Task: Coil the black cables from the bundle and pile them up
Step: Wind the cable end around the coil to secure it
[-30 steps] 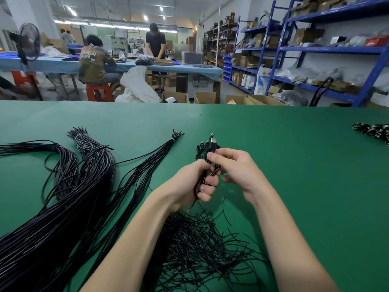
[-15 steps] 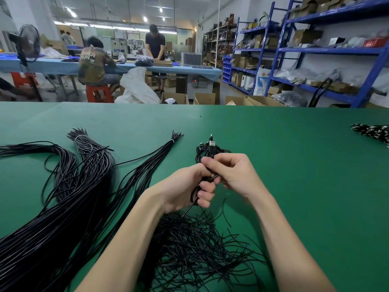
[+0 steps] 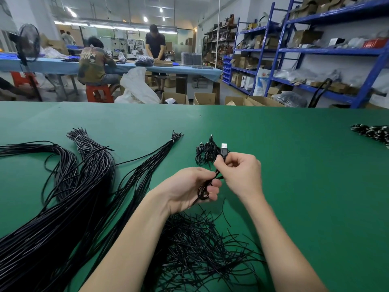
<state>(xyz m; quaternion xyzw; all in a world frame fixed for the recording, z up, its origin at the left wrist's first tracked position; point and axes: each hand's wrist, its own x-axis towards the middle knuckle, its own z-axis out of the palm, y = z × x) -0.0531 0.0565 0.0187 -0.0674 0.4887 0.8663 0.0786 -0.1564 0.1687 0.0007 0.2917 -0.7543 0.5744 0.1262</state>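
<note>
2 hands busy over the green worktop (image 3: 294, 165), both on 1 black cable (image 3: 207, 185). Left hand (image 3: 189, 187) has fingers curled round a small loop of that cable, loop hanging at the fingertips; right hand (image 3: 242, 173) pinches the same cable just below its USB plug (image 3: 224, 146), plug end pointing up and away from the person. Cable's long axis runs from the left-hand loop up-right to the plug, so the free end sits on the right-hand side, right hand nearer to it. Judgement: mid-coil, last turns left, then drop it on the pile. Pile of coiled cables (image 3: 205, 153) lies on the worktop just beyond both hands, slightly left of the plug, near to the right hand's fingertips. Big uncoiled bundle (image 3: 63, 207) is well to the left, tied ends fanned at the far side; loose tangle of thin black ties (image 3: 200, 249) lies between the forearms, near edge. Another striped bundle (image 3: 372, 132) at far right, well apart. 2 people work at a blue table (image 3: 126, 66) behind; blue shelving (image 3: 315, 51) on the right.
</note>
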